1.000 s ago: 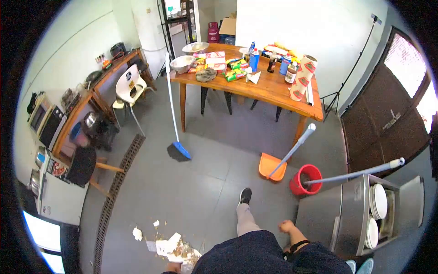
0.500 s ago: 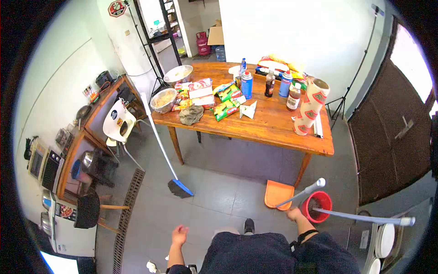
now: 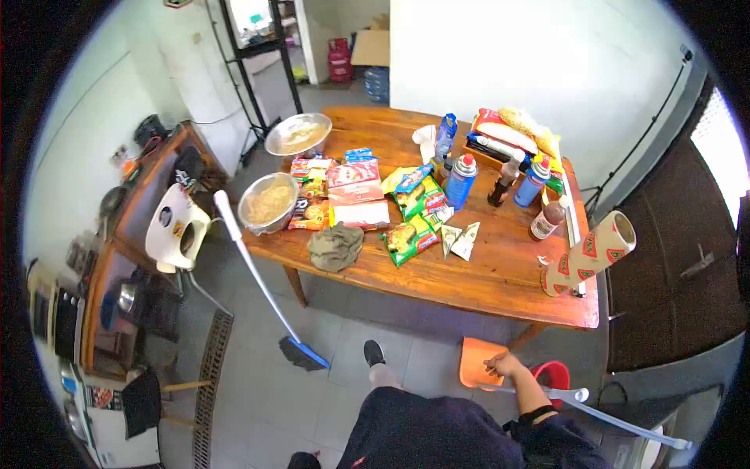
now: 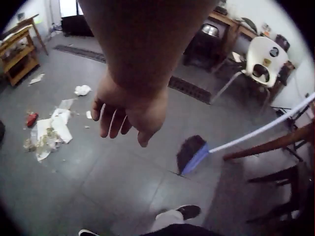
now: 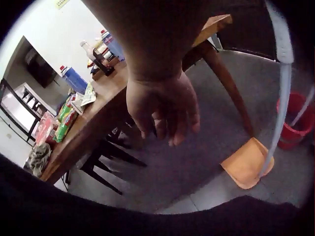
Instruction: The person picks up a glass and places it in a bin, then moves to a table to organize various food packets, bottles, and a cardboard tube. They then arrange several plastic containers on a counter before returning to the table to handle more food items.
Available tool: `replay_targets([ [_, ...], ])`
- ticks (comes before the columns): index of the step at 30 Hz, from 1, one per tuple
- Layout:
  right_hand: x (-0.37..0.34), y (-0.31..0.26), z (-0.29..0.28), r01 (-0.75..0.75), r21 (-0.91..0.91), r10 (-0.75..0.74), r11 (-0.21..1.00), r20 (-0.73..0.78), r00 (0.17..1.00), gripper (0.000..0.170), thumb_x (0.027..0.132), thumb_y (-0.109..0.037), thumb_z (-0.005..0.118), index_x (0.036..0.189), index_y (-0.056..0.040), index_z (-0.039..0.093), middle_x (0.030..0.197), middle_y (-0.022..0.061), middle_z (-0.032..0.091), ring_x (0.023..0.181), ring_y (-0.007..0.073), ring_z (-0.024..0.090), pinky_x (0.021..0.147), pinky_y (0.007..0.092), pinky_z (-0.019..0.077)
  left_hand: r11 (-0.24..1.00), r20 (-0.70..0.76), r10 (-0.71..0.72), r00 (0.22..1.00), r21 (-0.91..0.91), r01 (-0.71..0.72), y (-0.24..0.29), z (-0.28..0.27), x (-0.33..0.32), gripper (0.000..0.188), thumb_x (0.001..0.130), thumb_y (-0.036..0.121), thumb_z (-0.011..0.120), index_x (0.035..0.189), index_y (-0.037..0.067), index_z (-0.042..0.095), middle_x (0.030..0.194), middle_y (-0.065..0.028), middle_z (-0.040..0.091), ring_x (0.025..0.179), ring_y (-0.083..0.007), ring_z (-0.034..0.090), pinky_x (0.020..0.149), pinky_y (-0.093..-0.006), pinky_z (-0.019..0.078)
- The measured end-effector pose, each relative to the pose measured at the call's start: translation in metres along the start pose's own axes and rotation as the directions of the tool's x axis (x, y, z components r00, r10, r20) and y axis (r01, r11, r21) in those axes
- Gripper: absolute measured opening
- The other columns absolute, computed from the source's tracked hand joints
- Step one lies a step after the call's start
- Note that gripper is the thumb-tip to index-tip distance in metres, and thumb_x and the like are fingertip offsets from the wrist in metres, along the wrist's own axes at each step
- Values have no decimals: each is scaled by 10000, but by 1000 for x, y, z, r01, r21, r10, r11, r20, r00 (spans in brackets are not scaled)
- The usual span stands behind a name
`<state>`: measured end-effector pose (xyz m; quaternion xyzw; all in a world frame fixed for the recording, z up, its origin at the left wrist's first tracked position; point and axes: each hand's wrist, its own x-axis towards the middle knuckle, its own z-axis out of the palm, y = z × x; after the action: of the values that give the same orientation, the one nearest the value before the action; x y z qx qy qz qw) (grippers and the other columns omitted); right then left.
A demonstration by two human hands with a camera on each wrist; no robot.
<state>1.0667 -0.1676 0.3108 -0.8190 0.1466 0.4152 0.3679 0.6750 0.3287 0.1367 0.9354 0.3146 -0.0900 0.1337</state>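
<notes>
My left hand [image 4: 133,108] hangs with relaxed fingers and holds nothing; in the left wrist view the blue-edged broom [image 4: 194,156] is to its right and a pile of scraps [image 4: 51,128] lies on the floor to its left. My right hand [image 5: 165,108] is empty too, its fingers loosely bent, beside the wooden table [image 5: 106,101]. In the head view the right hand [image 3: 504,365] appears over the orange dustpan [image 3: 475,361], with no grip on its handle visible. The broom [image 3: 306,356] leans its white handle against the table's left end.
Snack packets [image 3: 359,191], two bowls [image 3: 269,205], a grey cloth [image 3: 336,246], spray cans [image 3: 461,184] and a patterned roll [image 3: 590,254] are on the table. A red bucket [image 3: 556,377] with a long handle is right of the dustpan. A white chair [image 3: 173,230] stands left.
The view has moved closer to the table, and the floor scraps have left the head view. My left hand has dropped low, almost out of that view; my right hand now appears over the dustpan.
</notes>
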Motion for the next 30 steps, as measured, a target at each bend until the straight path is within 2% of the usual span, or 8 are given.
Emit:
replay_targets([
  [5, 2, -90, -19, 156, -47, -158, 987, -21, 987, 244, 790, -225, 578, 721, 8, 595, 693, 68, 610, 559, 128, 557, 534, 275, 450, 837, 303, 486, 820, 108, -536, 8, -47, 211, 273, 773, 299, 458, 837, 53, 559, 660, -130, 571, 654, -272, 549, 610, -402, 432],
  [7, -6, -118, -27, 222, 118, -209, 968, -112, 971, 208, 806, -186, 554, 765, 15, 587, 697, 57, 597, 599, 117, 552, 572, 256, 449, 869, 432, -60, 900, -420, 260, 149, -182, 258, 362, 837, 367, 448, 747, 27, 534, 610, -60, 523, 584, -202, 495, 571, -359, 409],
  [8, -9, -124, -31, 276, 157, -248, 948, -175, 953, 199, 805, -181, 555, 784, 14, 584, 716, 53, 595, 625, 113, 552, 590, 253, 450, 603, 363, -30, 931, -737, 307, 186, -207, 276, 259, 787, 265, 577, 710, 23, 523, 582, -9, 485, 540, -123, 460, 506, -284, 385],
  [10, -11, -133, -41, 297, 217, -240, 930, -255, 937, 198, 797, -184, 564, 817, 13, 581, 741, 54, 592, 659, 115, 549, 616, 260, 452, 503, 341, -28, 940, -808, 308, 256, -256, 299, 157, 744, 142, 635, 750, 17, 540, 570, 21, 456, 521, -65, 428, 469, -225, 351],
  [16, 6, -226, -85, 448, -285, -530, 847, -502, 683, 312, 685, -211, 636, 936, -36, 574, 920, 161, 564, 829, 285, 544, 708, 353, 443, 589, -44, 462, 886, -731, -344, 370, -276, 321, 249, 711, 139, 661, 900, 18, 552, 622, 0, 481, 530, -73, 438, 495, -216, 388],
  [18, 42, -255, -89, 519, -600, -793, 609, -454, 405, 403, 657, -250, 639, 997, -53, 546, 1018, 170, 519, 930, 315, 499, 774, 370, 420, 566, -81, 514, 854, -716, -409, 405, -278, 324, 297, 699, 161, 665, 931, 22, 541, 683, -38, 510, 569, -115, 478, 540, -242, 415],
  [26, 86, -320, -94, 329, -809, -572, 487, -11, 820, 522, 642, -426, 583, 1101, -187, 520, 1091, 127, 487, 1057, 281, 435, 879, 471, 328, 659, -99, 627, 773, -463, -593, 489, -295, 328, 406, 687, 194, 661, 1034, 45, 513, 867, -114, 559, 775, -222, 552, 682, -308, 446],
  [30, 89, -287, -108, 315, -728, -551, 609, -103, 828, 478, 640, -394, 585, 1085, -225, 539, 1132, 85, 454, 1066, 282, 423, 884, 518, 302, 602, -168, 644, 746, -491, -630, 517, -285, 330, 392, 683, 111, 664, 1031, 21, 510, 864, -95, 553, 768, -194, 537, 691, -289, 438],
])
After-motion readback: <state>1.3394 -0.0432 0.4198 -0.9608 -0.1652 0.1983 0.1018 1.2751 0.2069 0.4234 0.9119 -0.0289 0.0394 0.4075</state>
